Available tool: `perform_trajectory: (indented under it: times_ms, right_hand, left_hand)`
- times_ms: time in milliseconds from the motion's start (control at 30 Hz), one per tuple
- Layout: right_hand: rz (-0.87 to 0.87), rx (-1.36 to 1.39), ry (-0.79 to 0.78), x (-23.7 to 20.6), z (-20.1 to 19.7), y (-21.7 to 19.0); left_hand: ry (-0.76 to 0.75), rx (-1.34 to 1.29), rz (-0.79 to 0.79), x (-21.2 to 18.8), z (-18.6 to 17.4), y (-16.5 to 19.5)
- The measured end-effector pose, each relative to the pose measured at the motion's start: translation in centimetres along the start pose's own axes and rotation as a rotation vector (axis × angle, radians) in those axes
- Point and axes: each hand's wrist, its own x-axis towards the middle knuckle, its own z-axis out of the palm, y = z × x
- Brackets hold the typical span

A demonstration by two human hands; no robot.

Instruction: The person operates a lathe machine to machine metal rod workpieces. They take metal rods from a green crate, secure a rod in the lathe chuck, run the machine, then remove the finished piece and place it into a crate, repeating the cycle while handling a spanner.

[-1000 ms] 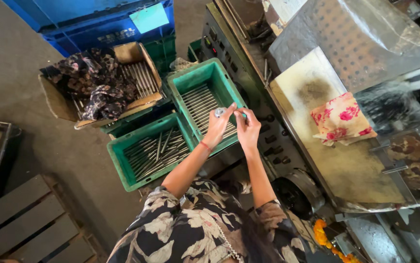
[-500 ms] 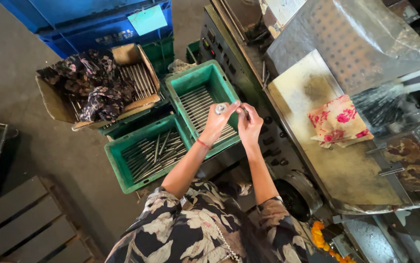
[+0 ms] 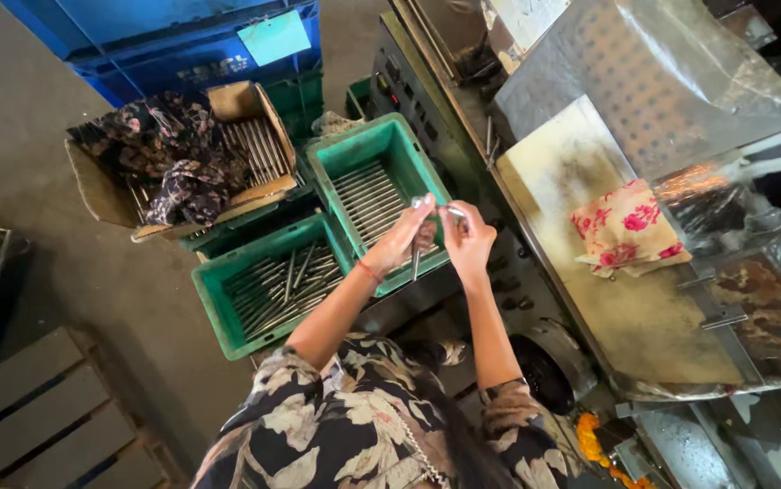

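hands (image 3: 436, 237) shifted rightward, over green crate (image 3: 340, 156) edge

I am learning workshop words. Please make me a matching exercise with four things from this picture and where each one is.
Things:
1. thin metal rod
2. flowered cloth
3. cardboard box
4. blue crate

Places:
a. at the top, behind the other boxes
b. on the machine's flat top
c. left of the green crates
d. in the left hand, close to the right hand

Pairs: 1-d, 2-b, 3-c, 4-a
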Motion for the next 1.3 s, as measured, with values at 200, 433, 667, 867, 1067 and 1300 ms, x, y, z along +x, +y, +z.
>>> perform_trajectory:
  times_ms: [200, 433, 667, 867, 1067, 1300]
  right_hand:
    - [0.376, 0.173, 0.339, 2.8, -1.7, -0.9]
    - [0.093, 0.044, 0.416, -0.3, -8.1, -1.5]
    - [0.261, 0.104, 0.489, -8.5, -10.7, 0.7]
    - [0.362, 0.069, 0.470, -13.4, -11.2, 1.6]
    - [0.514, 0.058, 0.437, -15.6, -9.5, 0.4]
    - [0.517, -0.074, 0.423, -16.4, -9.9, -1.6]
  left_hand:
    - [0.106, 0.936, -0.002, 1.7, -1.0, -2.5]
    - [0.193, 1.717, 0.239, 2.5, -5.4, -5.6]
    - [0.012, 1.079, 0.255, -2.7, -10.3, -0.4]
    - [0.861, 1.003, -0.053, -10.4, -18.3, 3.0]
    - [1.203, 1.575, -0.225, -12.6, -22.5, -0.5]
    - [0.967, 1.775, -0.248, -10.9, -23.0, -1.0]
